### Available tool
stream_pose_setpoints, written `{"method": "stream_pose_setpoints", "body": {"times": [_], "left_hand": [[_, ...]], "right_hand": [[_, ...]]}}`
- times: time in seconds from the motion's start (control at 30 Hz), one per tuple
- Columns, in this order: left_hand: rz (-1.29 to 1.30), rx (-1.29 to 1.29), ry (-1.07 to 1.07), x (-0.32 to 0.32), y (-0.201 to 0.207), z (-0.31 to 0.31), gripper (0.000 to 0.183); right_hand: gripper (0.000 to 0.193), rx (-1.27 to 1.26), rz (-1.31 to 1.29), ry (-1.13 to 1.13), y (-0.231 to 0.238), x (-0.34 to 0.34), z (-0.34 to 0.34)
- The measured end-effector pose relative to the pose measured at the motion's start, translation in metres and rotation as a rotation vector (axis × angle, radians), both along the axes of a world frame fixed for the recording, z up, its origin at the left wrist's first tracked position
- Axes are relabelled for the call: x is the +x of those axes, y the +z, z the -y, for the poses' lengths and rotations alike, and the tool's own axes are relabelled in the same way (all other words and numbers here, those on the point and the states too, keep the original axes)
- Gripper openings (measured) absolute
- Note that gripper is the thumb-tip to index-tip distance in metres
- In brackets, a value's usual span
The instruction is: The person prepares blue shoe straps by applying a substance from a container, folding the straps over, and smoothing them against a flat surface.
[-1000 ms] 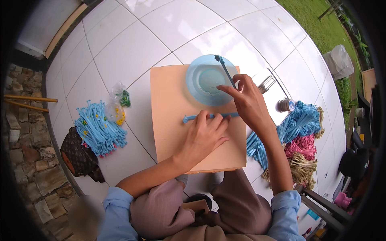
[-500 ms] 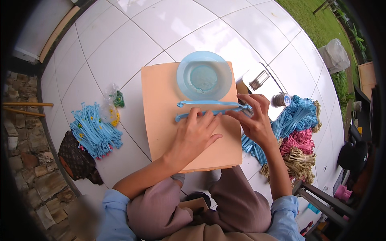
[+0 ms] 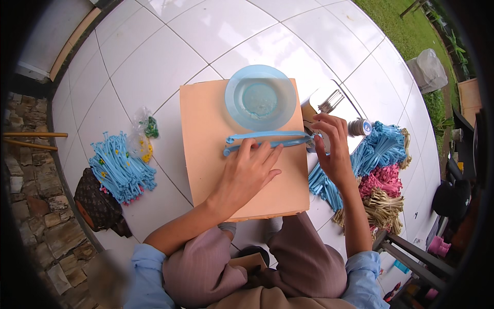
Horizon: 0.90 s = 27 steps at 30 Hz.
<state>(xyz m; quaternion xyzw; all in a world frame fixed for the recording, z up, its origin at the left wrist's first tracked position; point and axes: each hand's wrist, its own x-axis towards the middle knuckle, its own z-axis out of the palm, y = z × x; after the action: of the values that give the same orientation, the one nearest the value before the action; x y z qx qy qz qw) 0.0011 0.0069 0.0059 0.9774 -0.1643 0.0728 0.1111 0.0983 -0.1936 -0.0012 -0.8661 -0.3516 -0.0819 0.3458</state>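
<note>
Two glossy light-blue strips (image 3: 272,134) lie across a tan board (image 3: 221,195) in front of me. They meet at a knotted or bound end on the right, while their left ends have small knobs and lie apart. My left hand (image 3: 244,167) rests palm down over the lower strip, fingers stretched out and thumb apart, keeping contact with it. At the joined end is my right hand (image 3: 333,147), fingers curled and thumb apart from the forefinger. The thumb tip is beside that end; whether a thin wire runs there is too small to tell.
A blue translucent bowl (image 3: 260,121) stands at the board's far edge. To its right, a tray (image 3: 355,141) holds a wire spool (image 3: 359,127) and metal pieces (image 3: 331,101). Bundled blue strips (image 3: 383,141) lie right; more blue strips (image 3: 121,167) and a brown bag (image 3: 98,201) lie left.
My right hand has shifted right and drawn back off the strips, its thumb moving away from the lower strip. The strips' joined end has closed up slightly. My left hand stays in place.
</note>
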Motion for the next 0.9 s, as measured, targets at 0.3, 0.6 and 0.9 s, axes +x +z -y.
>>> {"method": "stream_pose_setpoints", "body": {"times": [0.3,0.6,0.9], "left_hand": [[0.155,-0.12,0.024,-0.007,-0.023,-0.007,0.034],[0.415,-0.361,-0.117,-0.043,0.046,-0.026,0.027],[0.997,0.236,-0.308,-0.053,0.132,0.018,0.046]], "right_hand": [[0.029,0.039,-0.459,-0.043,-0.019,-0.008,0.01],[0.031,0.179,-0.389,0.019,0.08,-0.049,0.03],[0.039,0.385,-0.709,0.141,0.22,-0.081,-0.009]]}}
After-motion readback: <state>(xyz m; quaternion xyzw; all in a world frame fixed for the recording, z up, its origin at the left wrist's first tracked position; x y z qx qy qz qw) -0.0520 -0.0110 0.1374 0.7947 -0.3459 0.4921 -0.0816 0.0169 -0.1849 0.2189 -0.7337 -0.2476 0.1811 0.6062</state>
